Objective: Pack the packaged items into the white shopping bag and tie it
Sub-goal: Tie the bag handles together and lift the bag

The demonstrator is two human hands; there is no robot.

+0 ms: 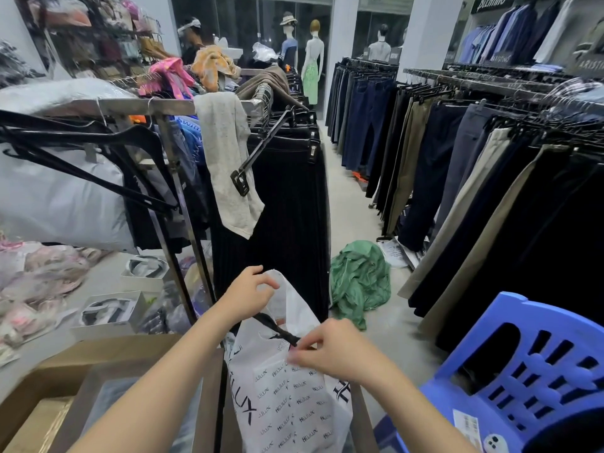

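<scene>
The white shopping bag (287, 400), printed with a repeated black logo, stands low in the middle of the head view. My left hand (250, 294) pinches the bag's raised upper edge at its far side. At the near side, my right hand (330, 349) pinches the bag's rim. A dark twisted strap or handle (277, 328) runs across the bag's mouth between my hands. A packaged item printed with the same logo shows through the bag's wall. What else lies inside is hidden.
Open cardboard boxes (108, 361) sit at the lower left. White boxed items (108, 310) and pink packaged goods (42, 276) lie on the left surface. A rack of dark trousers (287, 204) stands straight ahead. A blue plastic stool (523, 364) is at the right, and a green garment (359, 279) lies on the floor.
</scene>
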